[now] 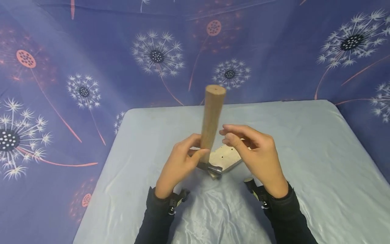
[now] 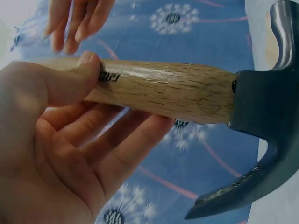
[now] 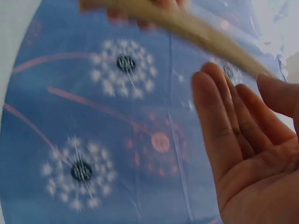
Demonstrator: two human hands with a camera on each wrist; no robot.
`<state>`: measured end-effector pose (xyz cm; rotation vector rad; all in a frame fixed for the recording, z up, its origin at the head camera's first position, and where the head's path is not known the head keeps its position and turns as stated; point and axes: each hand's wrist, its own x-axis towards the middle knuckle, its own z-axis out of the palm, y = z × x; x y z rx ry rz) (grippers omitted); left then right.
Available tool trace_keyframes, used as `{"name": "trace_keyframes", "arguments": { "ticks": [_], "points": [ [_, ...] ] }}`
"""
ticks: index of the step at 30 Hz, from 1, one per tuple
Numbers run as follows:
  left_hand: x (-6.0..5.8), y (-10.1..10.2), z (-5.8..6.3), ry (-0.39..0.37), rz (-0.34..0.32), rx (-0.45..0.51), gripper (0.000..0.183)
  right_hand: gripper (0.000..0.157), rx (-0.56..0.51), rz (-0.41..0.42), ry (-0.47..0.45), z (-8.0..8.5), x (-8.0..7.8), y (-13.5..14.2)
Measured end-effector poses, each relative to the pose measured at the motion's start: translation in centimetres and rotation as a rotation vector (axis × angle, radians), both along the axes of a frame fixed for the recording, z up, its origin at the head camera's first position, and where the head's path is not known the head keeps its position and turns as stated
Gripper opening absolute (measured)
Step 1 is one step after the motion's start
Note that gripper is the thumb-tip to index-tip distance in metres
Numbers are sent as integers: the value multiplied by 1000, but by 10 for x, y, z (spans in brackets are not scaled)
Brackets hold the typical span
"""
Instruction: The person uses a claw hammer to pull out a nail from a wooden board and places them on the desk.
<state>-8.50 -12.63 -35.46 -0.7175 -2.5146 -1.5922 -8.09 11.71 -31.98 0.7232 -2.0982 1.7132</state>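
A claw hammer stands nearly upright in the air, its wooden handle (image 1: 212, 118) pointing up and its dark metal head (image 2: 261, 102) at the bottom. My left hand (image 1: 179, 161) pinches the handle between thumb and fingers, close above the head. In the left wrist view the claw curves down at the right, and black lettering shows partly beside the thumb. My right hand (image 1: 263, 157) hovers just right of the handle with loosely bent fingers, holding nothing. Behind the hammer head lies a pale wooden board (image 1: 225, 156) with small dark holes, partly hidden by both hands.
A table with a shiny light blue cloth (image 1: 329, 162) carries the board. Behind it hangs a blue fabric (image 1: 274, 51) printed with dandelions. Each wrist wears a small black camera (image 1: 178, 200) on a strap.
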Motion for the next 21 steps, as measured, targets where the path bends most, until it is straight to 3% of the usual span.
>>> {"name": "trace_keyframes", "arguments": {
  "ticks": [6,11,16,21],
  "points": [
    [0,-33,11,-33,185,-36,23,23,-16,-76,-26,5,-9,19],
    [1,-64,12,-95,287,-145,29,21,109,-154,-20,-1,-17,37],
    [5,-88,-2,-225,298,-205,27,20,264,-236,-32,-12,-18,58],
    [7,-94,-22,-357,284,-196,22,20,361,-273,-107,-29,-15,75]
  ]
}}
